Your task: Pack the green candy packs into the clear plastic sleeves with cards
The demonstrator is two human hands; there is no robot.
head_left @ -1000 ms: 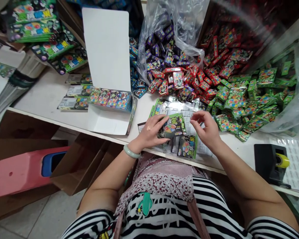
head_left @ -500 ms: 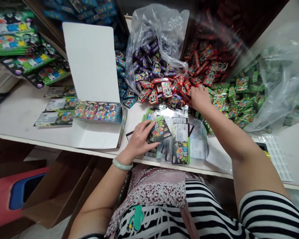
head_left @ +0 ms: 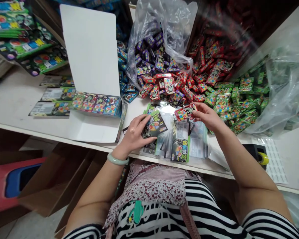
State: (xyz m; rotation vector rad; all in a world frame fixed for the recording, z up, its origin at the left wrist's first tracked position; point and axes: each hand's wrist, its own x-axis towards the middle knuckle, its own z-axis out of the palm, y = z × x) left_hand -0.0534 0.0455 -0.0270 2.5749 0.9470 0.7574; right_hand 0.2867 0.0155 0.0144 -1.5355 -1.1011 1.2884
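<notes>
My left hand (head_left: 136, 134) has its thumb and fingers around a black-and-green candy packet (head_left: 156, 123), held tilted above a layer of clear plastic sleeves (head_left: 164, 141). Between the thumb and fingers of my right hand (head_left: 205, 116) is a small red candy box (head_left: 184, 113). Below that box lies another black packet with a white label (head_left: 180, 146). Heaped behind my hands are loose red candy boxes (head_left: 168, 85), purple candy boxes (head_left: 146, 54) spilling from a clear bag (head_left: 174, 20), and green candy boxes (head_left: 221, 103).
An open white display box (head_left: 89, 131) with its lid raised stands at left, a row of small boxes inside. Flat packets (head_left: 49, 94) lie beside it. At right are a tape dispenser (head_left: 260, 156) and a sticker sheet (head_left: 274, 162). Cartons (head_left: 47, 186) stand below the table's front edge.
My right hand has come back from the heap toward me, now with a red candy box in its fingers. My left hand keeps the black-and-green packet nearly in place.
</notes>
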